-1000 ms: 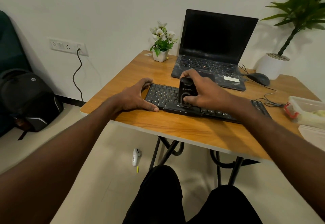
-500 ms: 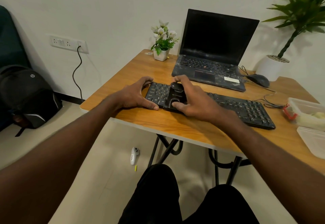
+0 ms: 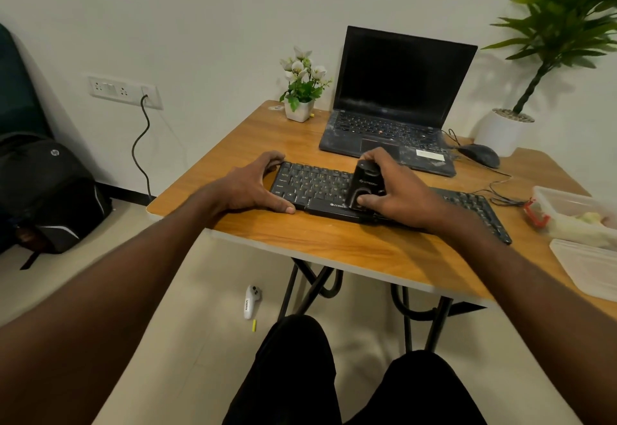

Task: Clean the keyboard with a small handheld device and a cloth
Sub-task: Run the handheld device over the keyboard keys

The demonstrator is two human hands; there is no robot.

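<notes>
Here we have the black keyboard [image 3: 384, 197] lying close to the near edge of the wooden table [image 3: 334, 244], and that edge is the first risk: a hard pass could shove the board toward our lap. Our left hand [image 3: 248, 186] guards against it, fingers and thumb curled round the keyboard's left end. Our right hand [image 3: 395, 191] is wrapped round the small black handheld device [image 3: 364, 187], which stands on the keys left of the middle — tilt it or press too firmly and we judge it could catch on a key or slip from the grip. At the right edge sits a clear plastic container [image 3: 574, 214], open, holding something pale and yellow-green that we cannot identify; a red piece shows at its left end, and its clear lid [image 3: 591, 267] lies just nearer. A wide sweep rightward might knock either. We see no cloth for certain. Farther back, the mouse cable [image 3: 497, 191] trails near the keyboard's far end and could snag; the open laptop [image 3: 394, 114] stands behind.
</notes>
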